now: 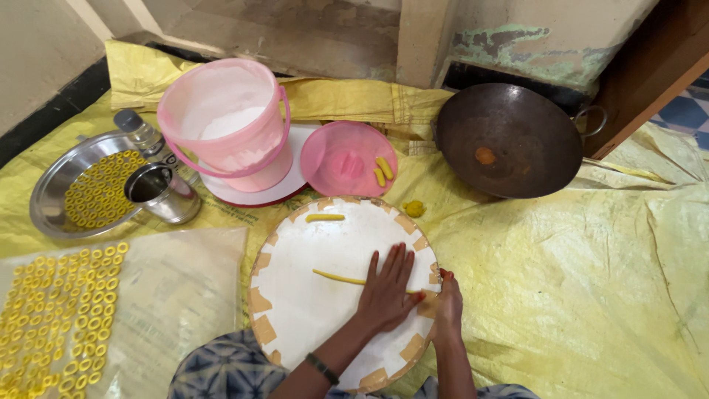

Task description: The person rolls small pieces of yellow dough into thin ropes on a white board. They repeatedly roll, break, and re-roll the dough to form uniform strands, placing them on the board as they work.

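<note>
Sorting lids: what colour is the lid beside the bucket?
Pink, clearest in the head view: the lid by the bucket.

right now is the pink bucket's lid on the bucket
No: the pink lid lies flat on the yellow sheet beside the open pink bucket, with two yellow dough pieces on it.

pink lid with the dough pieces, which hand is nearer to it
Left. The left hand lies flat on the white round board, below the pink lid. The right hand grips the board's right edge, farther off.
</note>
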